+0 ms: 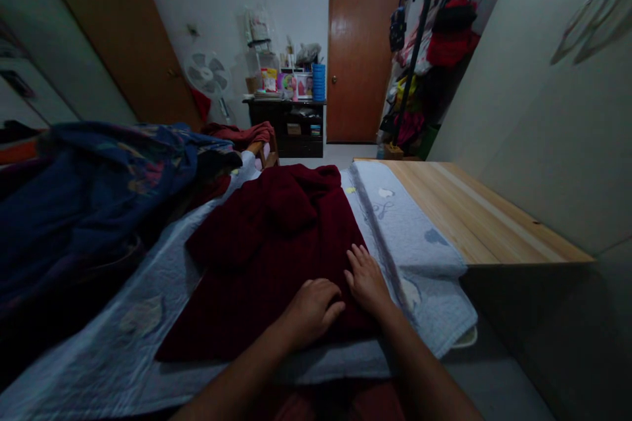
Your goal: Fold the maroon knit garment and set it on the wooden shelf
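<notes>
Over at the left side of the bed, a rumpled dark blue blanket (93,204) is heaped up high, spilling toward the middle. Beneath everything lies a pale grey quilt (148,296) with faint printed shapes, running out to the near edge of the bed. In the middle of that quilt, a dark red garment (266,250) lies spread out, its lower part flat and its far end bunched into folds. Now the hands: the left hand (313,309) sits on the near right part of the red garment, fingers curled inward and knuckles up, pressing into the cloth; whether it pinches any fabric, I cannot tell. Just beside it, the right hand (366,279) lies flat and open on the garment's right edge, fingers spread and pointing away, gripping nothing. To the right of the hands, the quilt's folded strip (415,230) runs along the bed's right edge. Beyond that, a light wooden board (474,210) lies against the wall. Far back stand a white fan (207,75), a dark cluttered cabinet (291,122) and a brown door (358,52).
</notes>
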Motion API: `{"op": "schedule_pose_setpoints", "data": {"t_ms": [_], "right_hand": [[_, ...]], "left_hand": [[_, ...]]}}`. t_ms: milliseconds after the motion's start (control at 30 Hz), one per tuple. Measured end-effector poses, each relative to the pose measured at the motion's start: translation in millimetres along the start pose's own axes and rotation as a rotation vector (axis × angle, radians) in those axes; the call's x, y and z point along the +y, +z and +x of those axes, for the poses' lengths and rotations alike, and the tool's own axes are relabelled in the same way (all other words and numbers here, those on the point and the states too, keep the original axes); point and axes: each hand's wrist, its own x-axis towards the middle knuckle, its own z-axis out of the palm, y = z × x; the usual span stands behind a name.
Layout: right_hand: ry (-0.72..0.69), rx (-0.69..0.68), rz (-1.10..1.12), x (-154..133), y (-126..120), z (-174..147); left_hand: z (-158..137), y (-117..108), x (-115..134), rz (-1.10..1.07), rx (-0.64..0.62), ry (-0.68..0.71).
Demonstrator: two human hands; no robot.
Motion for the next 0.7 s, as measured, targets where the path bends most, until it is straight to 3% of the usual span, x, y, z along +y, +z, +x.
{"op": "schedule_pose_setpoints", "data": {"t_ms": [100, 233, 367, 533, 700], "right_hand": [[-0.018, 0.025, -0.011, 0, 2, -1], [-0.043, 0.066, -0.032, 0, 7, -2], [-0.051, 0.034, -0.058, -3, 6, -7], [-0.067, -0.096, -0.063, -7, -21, 3], [-0.022, -0.342, -0.100, -6, -56, 62]], "left_hand": [[30, -8, -11, 0.076, 0.029, -0.046], [78, -9, -35, 0.144, 0.160, -0.052], [115, -8, -61, 0.224, 0.123, -0.131], [144, -10, -82, 0.252, 0.149, -0.230], [163, -5, -93, 0.263, 0.175, -0.319]]}}
